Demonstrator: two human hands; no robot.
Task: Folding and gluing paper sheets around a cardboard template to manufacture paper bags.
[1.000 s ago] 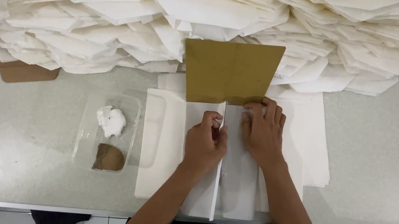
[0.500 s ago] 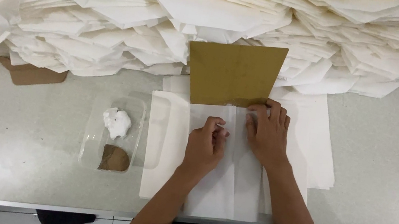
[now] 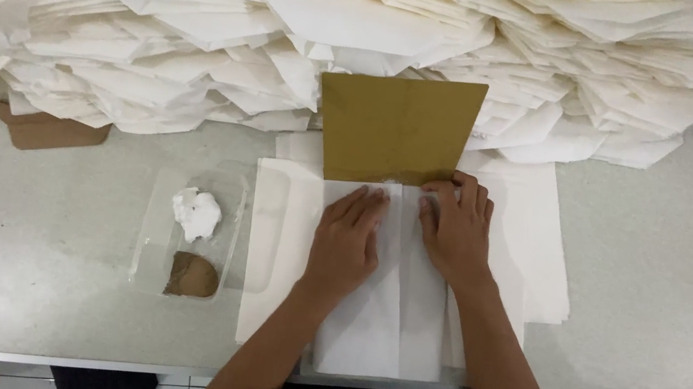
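Observation:
My left hand (image 3: 346, 240) lies flat, fingers together, on the left flap of a white paper sheet (image 3: 383, 317) folded lengthwise on the table. My right hand (image 3: 454, 228) presses flat on the right flap beside it, its fingertips at the lower edge of a brown cardboard rectangle (image 3: 397, 128) that lies on the paper's far end. The two flaps meet in a seam between my hands. More white sheets (image 3: 530, 238) lie stacked underneath.
A big heap of folded white paper (image 3: 298, 25) fills the far side of the grey table (image 3: 649, 291). A clear plastic tray (image 3: 192, 232) left of me holds a white wad and a brown lump. Another brown card (image 3: 44, 129) pokes from under the heap.
My left hand went from a loose pinch at the seam to lying flat on the left flap. The flaps now lie flatter. The view shifted slightly.

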